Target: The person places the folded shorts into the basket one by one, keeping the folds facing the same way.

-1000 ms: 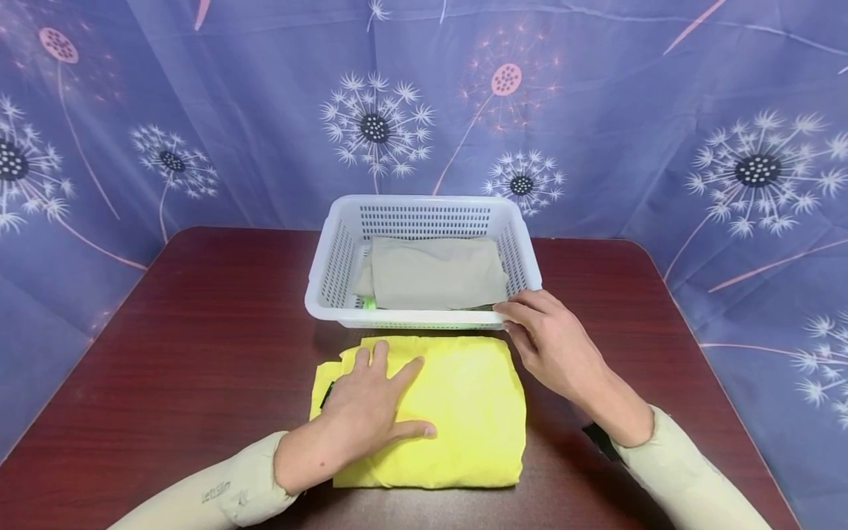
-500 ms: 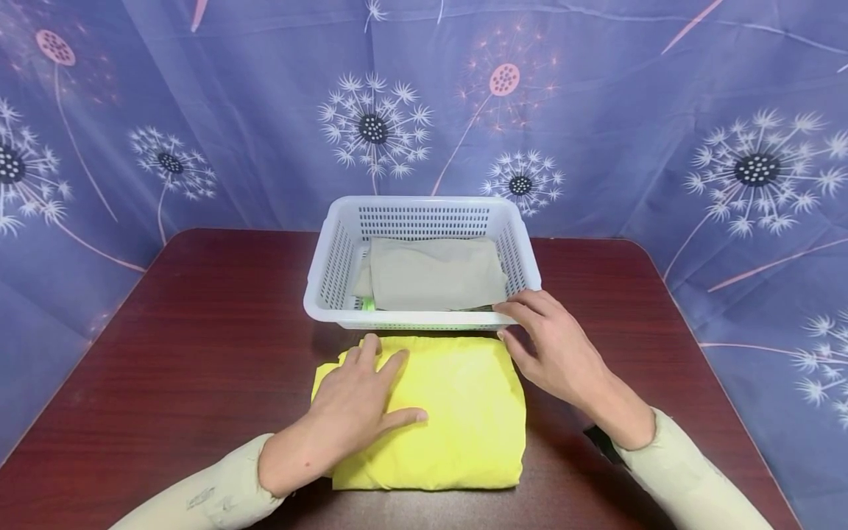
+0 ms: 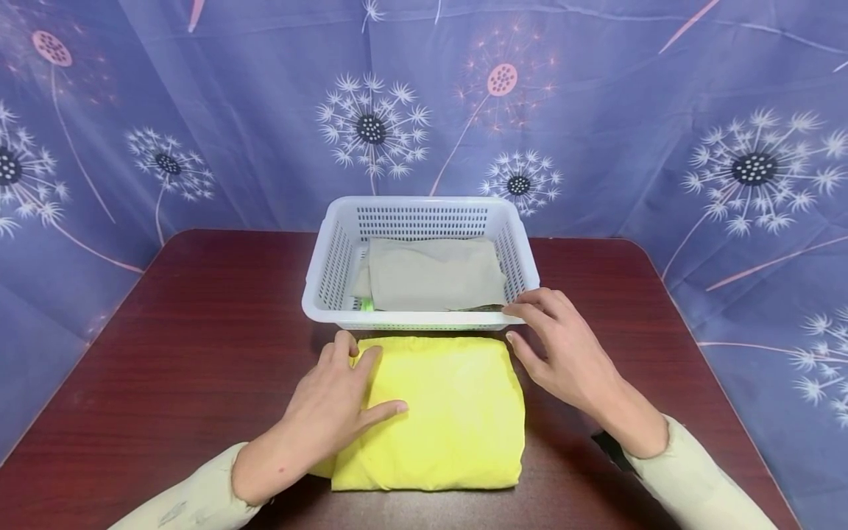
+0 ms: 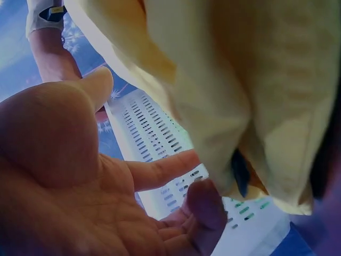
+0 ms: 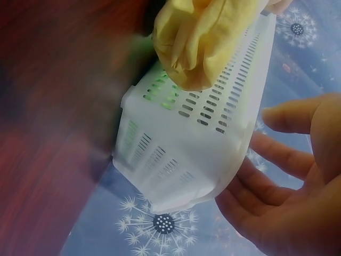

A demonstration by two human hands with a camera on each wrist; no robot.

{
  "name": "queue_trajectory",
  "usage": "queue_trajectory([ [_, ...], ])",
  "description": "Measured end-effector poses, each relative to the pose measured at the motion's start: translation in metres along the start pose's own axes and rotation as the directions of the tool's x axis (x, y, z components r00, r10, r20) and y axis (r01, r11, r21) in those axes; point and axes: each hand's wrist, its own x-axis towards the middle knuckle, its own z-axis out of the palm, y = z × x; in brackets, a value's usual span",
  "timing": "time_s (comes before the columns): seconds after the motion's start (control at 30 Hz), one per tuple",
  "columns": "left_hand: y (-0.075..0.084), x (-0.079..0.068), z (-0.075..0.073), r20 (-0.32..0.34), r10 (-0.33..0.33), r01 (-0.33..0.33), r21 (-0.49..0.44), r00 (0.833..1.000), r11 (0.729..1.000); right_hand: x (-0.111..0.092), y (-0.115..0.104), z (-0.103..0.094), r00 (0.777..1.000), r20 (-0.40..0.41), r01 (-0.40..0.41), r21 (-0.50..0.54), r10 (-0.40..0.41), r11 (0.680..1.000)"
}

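A folded yellow cloth (image 3: 450, 412) lies in front of the white plastic basket (image 3: 424, 318). My left hand (image 3: 324, 405) rests over the cloth's left edge, its thumb stretched out across the top and its fingers at the far left corner. Layered fabric (image 4: 229, 96) hangs close to the bent fingers in the left wrist view. At the basket's front right corner, my right hand (image 3: 570, 353) touches the rim with its fingertips. The right wrist view shows its thumb (image 5: 287, 117) apart from the rim and the fingers (image 5: 266, 186) behind it.
Inside the basket lies a folded grey-beige cloth (image 3: 433, 276), with a bright green bit (image 3: 366, 303) and a dark strip (image 3: 486, 308) at its front edge. The dark red table (image 3: 199, 331) backs onto a blue dandelion-print curtain (image 3: 265, 110).
My left hand has slid leftward over the yellow cloth toward its left edge, covering the small black tag there. My right hand has shifted slightly right, still at the basket's rim.
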Motion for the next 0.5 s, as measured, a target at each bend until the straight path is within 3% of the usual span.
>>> queue_trajectory([
  [0.5, -0.018, -0.011, -0.006, -0.096, 0.000, 0.002, 0.013, 0.995, 1.000, -0.006, 0.000, -0.003, 0.999, -0.045, 0.015, 0.002, -0.015, 1.000],
])
